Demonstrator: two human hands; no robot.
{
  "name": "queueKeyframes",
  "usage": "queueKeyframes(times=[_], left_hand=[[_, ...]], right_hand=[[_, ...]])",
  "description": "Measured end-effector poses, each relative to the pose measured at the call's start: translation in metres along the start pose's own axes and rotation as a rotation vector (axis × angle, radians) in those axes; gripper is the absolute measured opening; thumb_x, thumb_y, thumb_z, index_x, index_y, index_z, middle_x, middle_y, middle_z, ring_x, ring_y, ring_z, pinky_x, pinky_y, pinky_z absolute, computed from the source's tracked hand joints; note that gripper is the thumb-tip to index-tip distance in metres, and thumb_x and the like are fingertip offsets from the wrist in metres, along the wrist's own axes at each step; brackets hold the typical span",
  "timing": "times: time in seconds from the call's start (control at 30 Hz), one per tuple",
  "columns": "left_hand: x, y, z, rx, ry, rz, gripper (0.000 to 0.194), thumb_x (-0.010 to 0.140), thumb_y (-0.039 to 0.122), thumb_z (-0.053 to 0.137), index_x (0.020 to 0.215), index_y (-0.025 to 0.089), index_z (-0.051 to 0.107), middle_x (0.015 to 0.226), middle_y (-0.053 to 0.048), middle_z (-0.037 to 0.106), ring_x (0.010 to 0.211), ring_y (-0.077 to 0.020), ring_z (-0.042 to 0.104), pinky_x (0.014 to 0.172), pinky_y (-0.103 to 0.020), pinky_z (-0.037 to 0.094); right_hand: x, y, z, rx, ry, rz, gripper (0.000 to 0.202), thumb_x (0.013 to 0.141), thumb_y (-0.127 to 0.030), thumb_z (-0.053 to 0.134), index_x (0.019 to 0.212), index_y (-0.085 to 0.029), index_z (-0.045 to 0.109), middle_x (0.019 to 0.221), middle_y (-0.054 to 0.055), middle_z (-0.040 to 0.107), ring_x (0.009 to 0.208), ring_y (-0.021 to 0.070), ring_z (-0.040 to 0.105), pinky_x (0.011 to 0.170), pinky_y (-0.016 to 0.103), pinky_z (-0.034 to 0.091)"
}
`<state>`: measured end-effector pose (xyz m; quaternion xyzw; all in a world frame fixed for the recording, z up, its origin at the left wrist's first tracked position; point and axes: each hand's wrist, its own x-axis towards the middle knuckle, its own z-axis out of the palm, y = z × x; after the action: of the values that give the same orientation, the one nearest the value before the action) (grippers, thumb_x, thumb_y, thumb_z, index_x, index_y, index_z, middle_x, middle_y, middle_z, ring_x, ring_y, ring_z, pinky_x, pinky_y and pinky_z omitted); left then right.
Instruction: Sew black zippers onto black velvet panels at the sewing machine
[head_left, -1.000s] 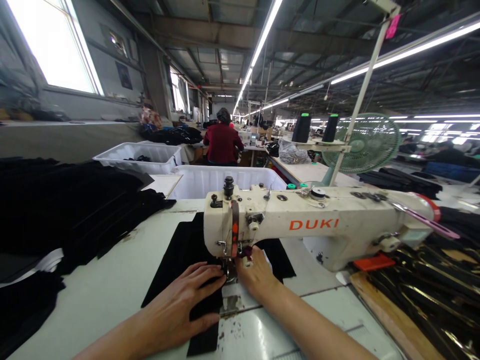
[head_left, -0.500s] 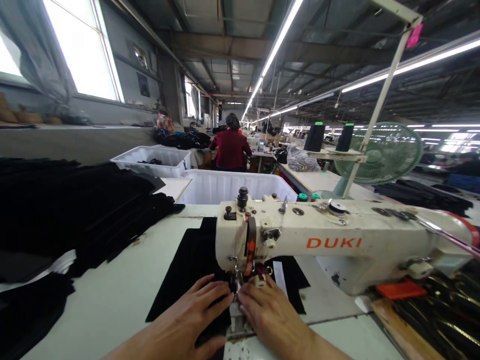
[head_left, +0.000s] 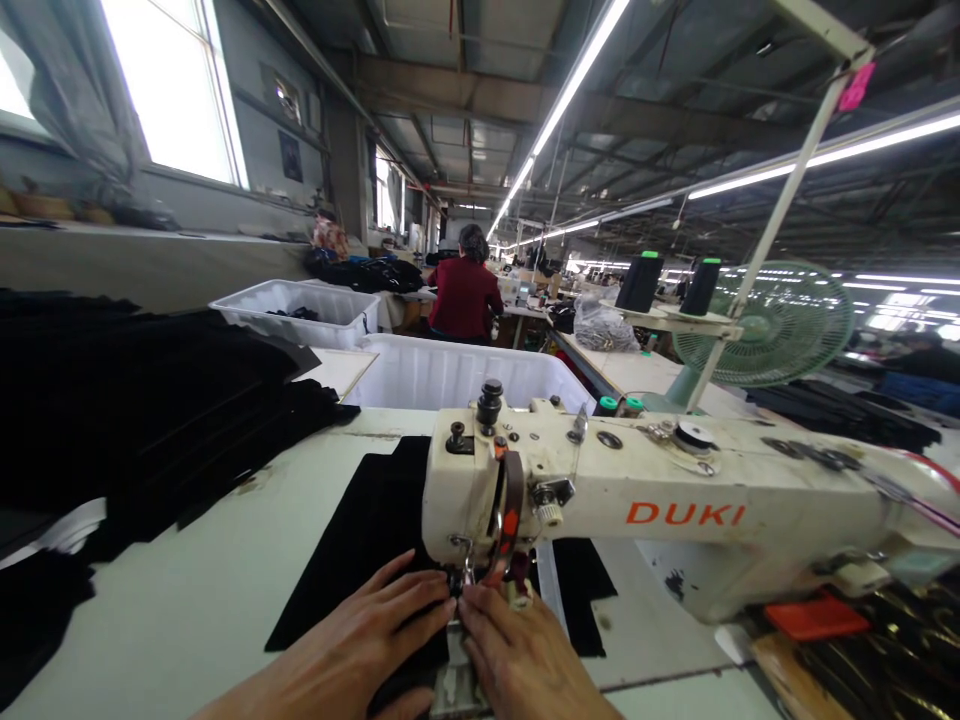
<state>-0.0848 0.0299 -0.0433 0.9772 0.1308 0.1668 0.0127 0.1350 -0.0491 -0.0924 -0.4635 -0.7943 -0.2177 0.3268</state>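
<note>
Black fabric (head_left: 352, 540) lies flat under the head of a white sewing machine (head_left: 600, 480) marked DUKI. My left hand (head_left: 375, 635) rests on the fabric left of the presser foot (head_left: 468, 575), its fingers stretched forward and slightly apart. Right of the foot, my right hand (head_left: 517, 640) presses down flat with its fingertips close to the left ones. A pale strip (head_left: 551, 590) lies on the fabric beyond the right hand, partly covered by it. The needle point and the fabric edge beneath the fingers are hidden.
Stacked black fabric pieces (head_left: 142, 410) lie on the left of the table. White plastic bins (head_left: 465, 365) stand behind the machine. A person in dark red (head_left: 465, 295) sits farther off. Thread cones (head_left: 640, 283) and a green fan (head_left: 772, 325) are at the right.
The view has shifted slightly. Both hands and the fabric appear a little lower and to the left, and my right hand now covers more of the pale strip's near end.
</note>
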Motion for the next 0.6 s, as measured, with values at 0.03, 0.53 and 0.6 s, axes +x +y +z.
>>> queueKeyframes(times=[0.03, 0.53, 0.6], left_hand=[[-0.0006, -0.0003, 0.0013, 0.015, 0.006, 0.015, 0.062, 0.085, 0.036, 0.071, 0.143, 0.026, 0.050, 0.140, -0.008, 0.058, 0.125, -0.0310, 0.057, 0.103, -0.047, 0.046], [0.0041, -0.0035, 0.0029, 0.093, -0.005, 0.010, 0.056, 0.087, 0.038, 0.068, 0.137, 0.017, 0.055, 0.133, -0.014, 0.062, 0.119, -0.0333, 0.061, 0.095, -0.049, 0.052], [0.0041, -0.0044, 0.0042, 0.079, 0.004, 0.006, 0.057, 0.087, 0.038, 0.068, 0.138, 0.018, 0.053, 0.133, -0.014, 0.062, 0.120, -0.0334, 0.060, 0.096, -0.050, 0.051]], right_hand=[[0.0001, 0.0005, 0.0009, 0.006, 0.007, -0.002, 0.021, 0.098, -0.022, 0.052, 0.113, -0.017, 0.067, 0.105, 0.004, 0.074, 0.097, 0.0188, 0.069, 0.101, 0.031, 0.049], [0.0017, 0.0031, 0.0009, 0.008, 0.028, -0.023, 0.021, 0.097, -0.018, 0.053, 0.113, -0.017, 0.066, 0.108, 0.003, 0.074, 0.103, 0.0168, 0.068, 0.110, 0.031, 0.040], [0.0024, 0.0011, 0.0004, 0.033, 0.071, 0.000, 0.020, 0.097, -0.019, 0.052, 0.110, -0.019, 0.067, 0.102, 0.002, 0.075, 0.097, 0.0162, 0.069, 0.107, 0.031, 0.043]])
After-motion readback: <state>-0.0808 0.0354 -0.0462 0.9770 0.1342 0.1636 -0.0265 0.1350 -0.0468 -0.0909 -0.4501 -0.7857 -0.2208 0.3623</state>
